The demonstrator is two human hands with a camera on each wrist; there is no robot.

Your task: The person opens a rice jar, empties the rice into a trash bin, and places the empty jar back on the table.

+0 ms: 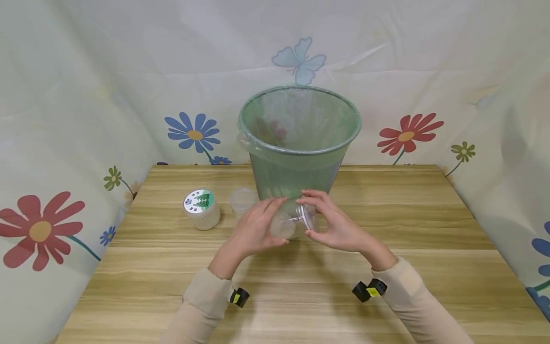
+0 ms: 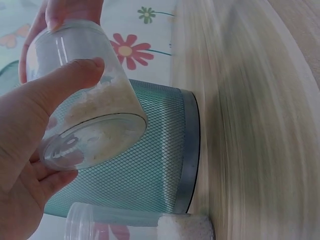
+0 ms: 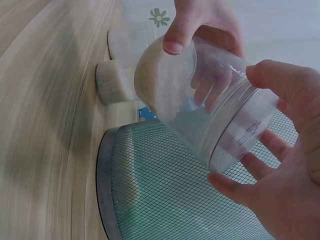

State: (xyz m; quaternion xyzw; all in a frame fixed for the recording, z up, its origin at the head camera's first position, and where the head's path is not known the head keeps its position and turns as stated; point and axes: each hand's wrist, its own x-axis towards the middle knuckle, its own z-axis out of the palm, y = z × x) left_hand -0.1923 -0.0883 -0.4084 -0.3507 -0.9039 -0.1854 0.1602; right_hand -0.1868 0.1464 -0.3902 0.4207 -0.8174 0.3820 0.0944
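Both hands hold a clear plastic jar (image 3: 165, 82), tilted on its side just in front of the wastebasket. Pale, rice-like grains (image 2: 97, 102) lie toward its base, and a clear screw lid (image 3: 242, 132) sits at its mouth. My left hand (image 1: 256, 227) grips the jar's body near the base, thumb across the side. The fingers and thumb of my right hand (image 1: 341, 227) are spread round the lid's rim, thumb on one side and fingertips on the other. In the left wrist view, much of the right hand is hidden behind the jar.
A green mesh wastebasket (image 1: 296, 167) with a clear liner stands at the table's back. Left of it are an uncovered clear jar (image 1: 242, 198) with pale contents and a similar jar (image 1: 206, 219) under a green-and-white label. Flower-printed curtains (image 1: 129, 86) enclose the wooden table (image 1: 408, 205).
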